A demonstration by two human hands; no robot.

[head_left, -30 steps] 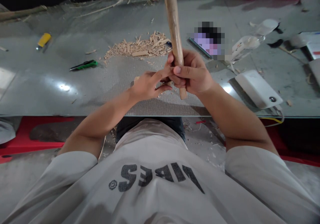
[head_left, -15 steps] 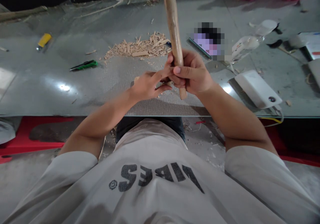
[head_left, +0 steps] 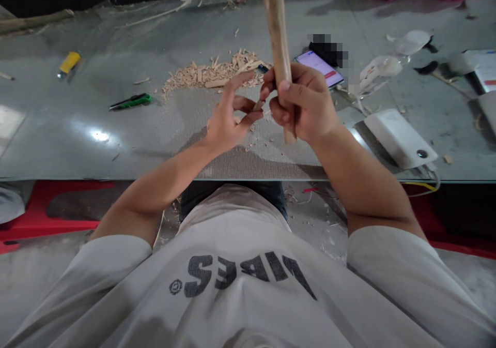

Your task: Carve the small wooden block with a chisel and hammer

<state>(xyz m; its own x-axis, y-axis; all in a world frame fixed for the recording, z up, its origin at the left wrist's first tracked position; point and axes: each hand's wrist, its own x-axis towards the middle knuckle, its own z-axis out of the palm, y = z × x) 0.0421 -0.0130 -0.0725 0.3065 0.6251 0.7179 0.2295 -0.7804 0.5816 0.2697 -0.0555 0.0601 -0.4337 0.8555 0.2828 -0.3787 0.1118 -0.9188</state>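
My right hand [head_left: 308, 102] is wrapped round the lower part of a long wooden stick [head_left: 278, 32], which stands nearly upright in the view and runs out at the top edge. To its left, my left hand [head_left: 231, 112] pinches a small wooden piece [head_left: 259, 105] between thumb and fingertips, its index finger raised. A narrow gap separates the two hands. Behind them lies a heap of wood shavings [head_left: 209, 73] on the grey table [head_left: 155, 146].
A green cutter knife [head_left: 132, 101] and a yellow lighter-like object [head_left: 70, 63] lie at the left. On the right are a phone [head_left: 320, 67], a clear plastic bottle [head_left: 382, 71] and a white box [head_left: 401, 138] with a cable.
My left hand has drawn back from the right hand, now showing the small piece in its pinch. My right hand and the stick have shifted slightly right. The phone's screen shows more.
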